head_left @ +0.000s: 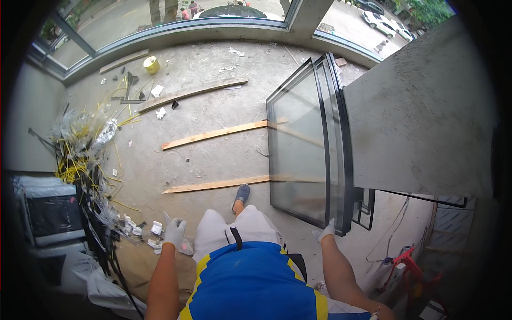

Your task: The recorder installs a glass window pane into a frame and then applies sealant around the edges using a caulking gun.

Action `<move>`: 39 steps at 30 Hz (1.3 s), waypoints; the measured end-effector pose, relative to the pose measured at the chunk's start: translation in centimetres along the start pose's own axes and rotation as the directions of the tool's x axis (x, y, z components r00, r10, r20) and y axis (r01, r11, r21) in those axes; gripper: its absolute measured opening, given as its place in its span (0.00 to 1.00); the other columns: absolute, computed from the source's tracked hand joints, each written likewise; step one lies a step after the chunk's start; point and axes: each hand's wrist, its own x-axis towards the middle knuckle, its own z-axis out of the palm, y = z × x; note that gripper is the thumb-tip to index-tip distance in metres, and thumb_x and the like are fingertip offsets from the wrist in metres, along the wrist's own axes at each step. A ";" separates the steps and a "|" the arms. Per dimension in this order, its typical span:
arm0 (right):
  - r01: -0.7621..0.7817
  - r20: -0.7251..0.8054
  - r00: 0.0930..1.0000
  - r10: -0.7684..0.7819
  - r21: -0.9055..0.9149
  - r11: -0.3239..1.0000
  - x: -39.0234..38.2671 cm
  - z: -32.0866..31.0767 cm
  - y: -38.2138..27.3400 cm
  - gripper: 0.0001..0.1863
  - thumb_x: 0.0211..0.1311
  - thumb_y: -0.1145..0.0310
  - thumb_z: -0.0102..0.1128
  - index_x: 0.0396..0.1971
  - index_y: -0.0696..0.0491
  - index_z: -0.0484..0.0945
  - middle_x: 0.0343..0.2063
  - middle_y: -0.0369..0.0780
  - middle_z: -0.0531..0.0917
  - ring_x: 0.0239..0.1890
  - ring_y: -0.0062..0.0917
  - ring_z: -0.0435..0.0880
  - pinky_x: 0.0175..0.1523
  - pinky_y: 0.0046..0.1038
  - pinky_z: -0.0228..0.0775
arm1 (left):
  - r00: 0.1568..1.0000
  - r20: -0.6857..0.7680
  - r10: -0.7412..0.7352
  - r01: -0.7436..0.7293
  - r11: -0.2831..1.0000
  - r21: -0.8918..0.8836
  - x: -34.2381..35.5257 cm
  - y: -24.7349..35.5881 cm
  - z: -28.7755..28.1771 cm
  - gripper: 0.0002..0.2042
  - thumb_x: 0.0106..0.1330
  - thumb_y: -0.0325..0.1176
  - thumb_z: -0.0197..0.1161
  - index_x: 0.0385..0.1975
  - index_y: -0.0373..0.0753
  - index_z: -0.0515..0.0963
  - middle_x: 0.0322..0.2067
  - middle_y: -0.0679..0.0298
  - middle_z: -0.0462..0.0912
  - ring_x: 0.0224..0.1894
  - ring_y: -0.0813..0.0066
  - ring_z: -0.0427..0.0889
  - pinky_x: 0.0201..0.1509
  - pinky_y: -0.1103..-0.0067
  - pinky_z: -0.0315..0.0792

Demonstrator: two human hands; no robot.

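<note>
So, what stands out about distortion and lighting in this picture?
Head view: fisheye distortion bows the concrete sill, corners black; the street is bright, pale; the black-framed glass panel looks hazy grey; the red equipment at lower right sits dimmer.

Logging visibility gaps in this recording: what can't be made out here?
Head view: whether the white-gloved right hand holds or only touches the black-framed rectangular glass panels; contact too small.
Head view: the mate of the dark grey slip-on shoe; apparently hidden by the body.
Head view: left ends of the plastic-wrapped dark panels; lost in the black lens rim.
Head view: people outside; too small.
</note>
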 end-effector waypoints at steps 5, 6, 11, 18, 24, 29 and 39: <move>-0.059 -0.047 0.997 0.065 0.115 0.992 0.1 3.1 0.0 0.55 0.61 0.26 0.60 0.80 0.41 0.50 0.80 0.46 0.51 0.76 0.56 0.58 0.71 0.57 0.64 | 0.906 0.123 -0.405 0.418 0.903 -0.104 1.5 1.3 -4.7 0.17 0.70 0.40 0.63 0.45 0.29 0.83 0.33 0.57 0.88 0.30 0.72 0.85 0.38 0.73 0.79; -0.075 -0.075 0.994 0.085 0.124 0.989 0.0 3.5 0.0 0.54 0.62 0.26 0.59 0.79 0.40 0.51 0.80 0.45 0.52 0.75 0.55 0.60 0.69 0.57 0.65 | 0.917 0.114 -0.382 0.392 0.916 -0.089 2.9 1.5 -5.7 0.17 0.70 0.40 0.63 0.45 0.29 0.83 0.33 0.57 0.88 0.30 0.72 0.85 0.38 0.73 0.79; -0.057 -0.172 0.983 0.066 0.058 0.997 -0.7 4.4 -0.4 0.45 0.68 0.28 0.52 0.77 0.39 0.59 0.80 0.37 0.53 0.75 0.50 0.61 0.64 0.56 0.66 | 0.904 0.148 -0.400 0.352 0.896 0.270 15.5 3.1 -9.6 0.16 0.70 0.41 0.61 0.37 0.32 0.84 0.28 0.55 0.86 0.27 0.69 0.84 0.32 0.71 0.77; -0.092 -0.472 0.878 0.071 -0.021 0.996 1.0 4.2 -0.8 0.36 0.70 0.35 0.58 0.66 0.46 0.69 0.51 0.42 0.78 0.41 0.36 0.82 0.38 0.42 0.82 | 0.895 0.439 -0.086 -0.038 0.963 0.266 45.0 26.1 -2.1 0.17 0.73 0.44 0.59 0.37 0.33 0.83 0.24 0.59 0.83 0.25 0.72 0.81 0.34 0.69 0.75; -0.110 -0.492 0.854 0.167 0.144 0.984 -0.1 4.8 -1.5 0.33 0.72 0.37 0.59 0.67 0.41 0.69 0.57 0.49 0.76 0.58 0.44 0.80 0.58 0.51 0.81 | 0.784 0.534 0.316 -0.471 0.863 0.182 56.6 49.8 8.5 0.18 0.77 0.43 0.59 0.50 0.32 0.81 0.36 0.61 0.86 0.38 0.71 0.85 0.46 0.73 0.78; -0.082 -0.463 0.873 0.151 0.166 0.983 -2.1 6.4 -1.6 0.34 0.73 0.38 0.58 0.70 0.41 0.65 0.63 0.45 0.72 0.66 0.46 0.74 0.63 0.54 0.75 | 0.659 0.536 0.527 -0.742 0.572 0.350 58.2 60.5 15.9 0.29 0.75 0.53 0.58 0.65 0.35 0.75 0.58 0.49 0.84 0.62 0.54 0.83 0.68 0.68 0.73; 0.002 -0.375 0.927 0.027 0.078 0.997 -3.2 6.8 2.1 0.35 0.71 0.36 0.60 0.65 0.47 0.73 0.59 0.43 0.76 0.56 0.37 0.81 0.51 0.44 0.83 | 0.469 0.566 0.678 -0.662 0.694 -0.283 46.3 67.9 33.7 0.34 0.72 0.57 0.60 0.70 0.41 0.68 0.62 0.48 0.77 0.63 0.50 0.78 0.65 0.55 0.72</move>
